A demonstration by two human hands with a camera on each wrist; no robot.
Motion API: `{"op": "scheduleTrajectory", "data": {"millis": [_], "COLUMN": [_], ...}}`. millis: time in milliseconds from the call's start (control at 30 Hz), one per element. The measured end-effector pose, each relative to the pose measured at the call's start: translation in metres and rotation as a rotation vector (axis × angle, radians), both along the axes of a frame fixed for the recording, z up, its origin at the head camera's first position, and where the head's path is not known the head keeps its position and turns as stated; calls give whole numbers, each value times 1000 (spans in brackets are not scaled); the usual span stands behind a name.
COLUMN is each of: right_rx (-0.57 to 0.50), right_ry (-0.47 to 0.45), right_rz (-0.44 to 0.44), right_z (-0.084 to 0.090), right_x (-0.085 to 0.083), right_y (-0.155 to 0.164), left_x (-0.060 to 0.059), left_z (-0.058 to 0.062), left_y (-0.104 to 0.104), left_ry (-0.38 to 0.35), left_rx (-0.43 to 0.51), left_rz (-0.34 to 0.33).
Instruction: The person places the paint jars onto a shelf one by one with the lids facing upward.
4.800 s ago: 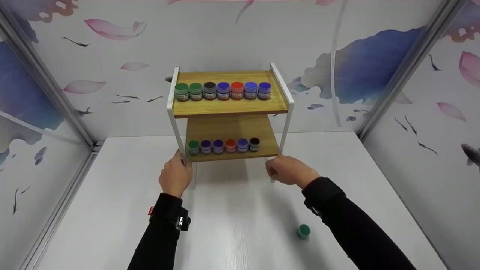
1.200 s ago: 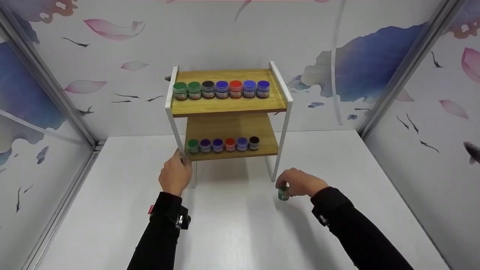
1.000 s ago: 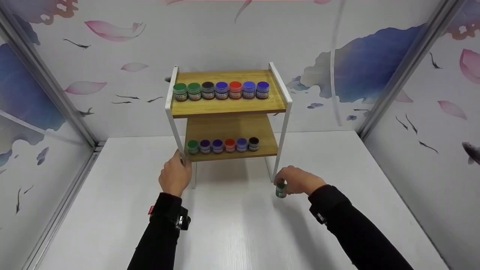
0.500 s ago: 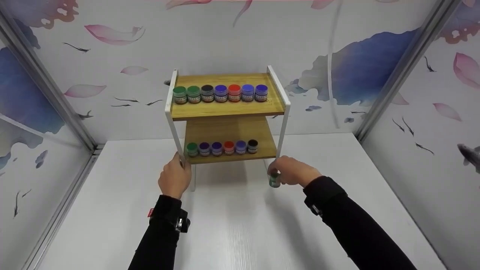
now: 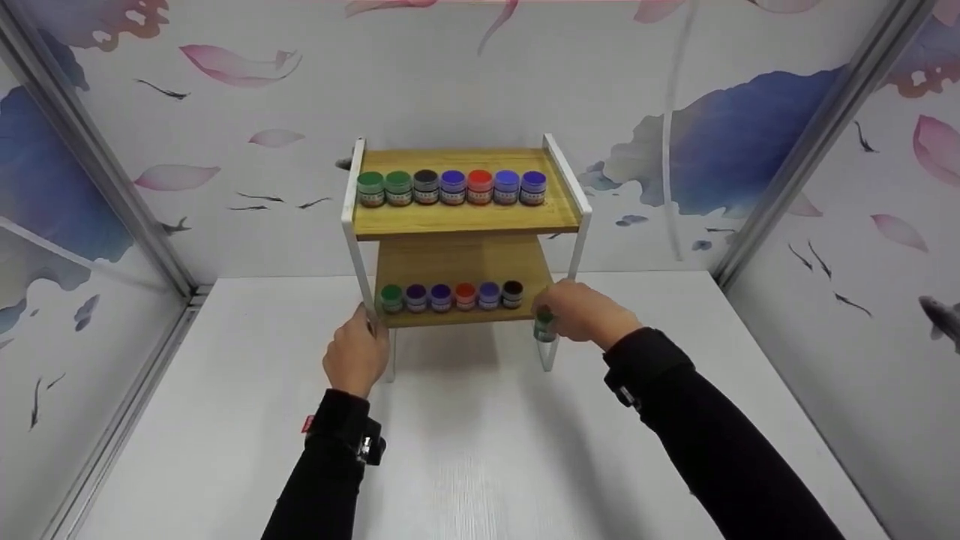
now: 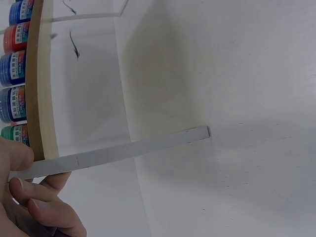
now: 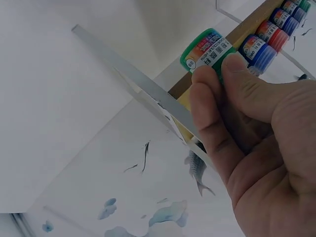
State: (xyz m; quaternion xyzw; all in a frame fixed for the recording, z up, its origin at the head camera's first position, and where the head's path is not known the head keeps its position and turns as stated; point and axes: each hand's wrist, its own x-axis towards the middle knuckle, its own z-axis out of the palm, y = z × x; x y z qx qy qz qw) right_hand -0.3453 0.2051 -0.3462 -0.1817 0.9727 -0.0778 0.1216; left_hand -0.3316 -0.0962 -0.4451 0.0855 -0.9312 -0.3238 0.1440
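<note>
A two-tier shelf rack (image 5: pixel 450 220) with wooden boards and white legs stands before me. My left hand (image 5: pixel 354 352) grips its front left leg (image 6: pixel 113 154), level with the lower board (image 5: pixel 465 259). Between thumb and fingers, my right hand (image 5: pixel 589 309) pinches a small green-lidded paint jar (image 5: pixel 545 330). The jar is held upright at the lower board's front right corner, just in front of the edge. Behind it, a row of paint jars lines that board, ending in a black-lidded jar (image 5: pixel 512 295) nearest my right hand. In the right wrist view the held jar's label (image 7: pixel 212 52) shows clearly.
On the upper board (image 5: pixel 405 220) several more paint jars form a row, with green, black, blue and red lids. The rack stands on a white table (image 5: pixel 465 457). Patterned wall panels (image 5: pixel 450 82) close in the back and both sides.
The green jar, first standing on the table at front right, was picked up by my right hand and raised up and forward to the lower board. My left hand keeps its grip on the leg.
</note>
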Motion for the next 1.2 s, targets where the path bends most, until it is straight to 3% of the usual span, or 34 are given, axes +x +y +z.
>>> {"op": "scheduleTrajectory", "data": {"millis": [267,633,1200], "right_rx": [30,109,86], "right_ry": [137,305,393], "right_rz": [-5,-13,-43], "right_z": [9,0,-17], "right_x": [-8,-14,-13], "right_y": [-3,-8,1], "left_x": [0,5,11], "left_z": [-3,-1,-1], "left_y": [4,12,18], "left_ry": [26,-7,21], "left_rx": [7,14,19], "left_rz": [8,0,-17]}}
